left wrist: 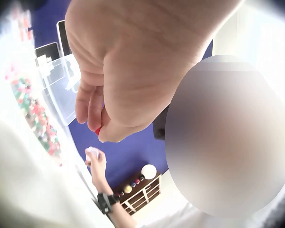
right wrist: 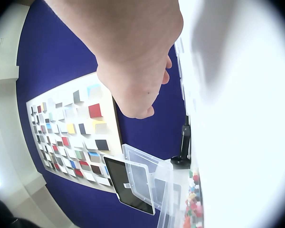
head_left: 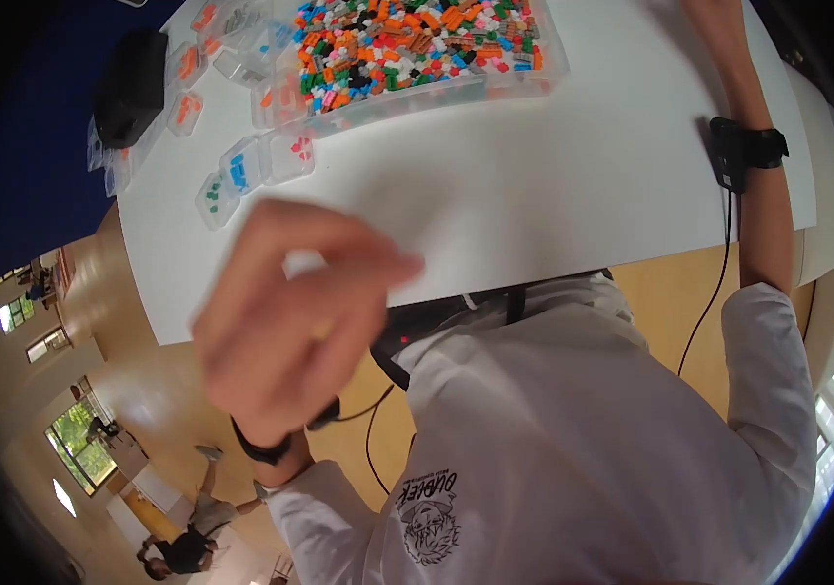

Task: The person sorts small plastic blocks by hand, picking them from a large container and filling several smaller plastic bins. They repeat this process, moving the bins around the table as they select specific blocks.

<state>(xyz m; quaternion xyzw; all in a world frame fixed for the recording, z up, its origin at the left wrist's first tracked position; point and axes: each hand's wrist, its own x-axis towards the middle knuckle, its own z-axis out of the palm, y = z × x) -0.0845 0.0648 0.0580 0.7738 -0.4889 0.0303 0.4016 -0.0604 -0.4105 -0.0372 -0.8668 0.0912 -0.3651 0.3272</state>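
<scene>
My left hand point(head_left: 290, 312) is raised close to the head camera, over the table's near edge, and is blurred there. In the left wrist view its thumb and fingers pinch a small red piece point(left wrist: 98, 130), mostly hidden by the fingertips. My right hand point(head_left: 714, 24) reaches to the far right of the table and is cut off by the top of the head view. In the left wrist view its curled fingers are around a small pale lilac thing point(left wrist: 92, 152), whose kind is too blurred to tell. The right wrist view shows this hand point(right wrist: 137, 90) mostly from behind.
A clear bin point(head_left: 436, 93) full of mixed colored toy bricks stands at the back of the white table point(head_left: 534, 195). Left of it are several small clear boxes with sorted pieces, including blue pieces point(head_left: 238, 174). A black case point(head_left: 132, 88) lies at the far left. Cables hang from both wrists.
</scene>
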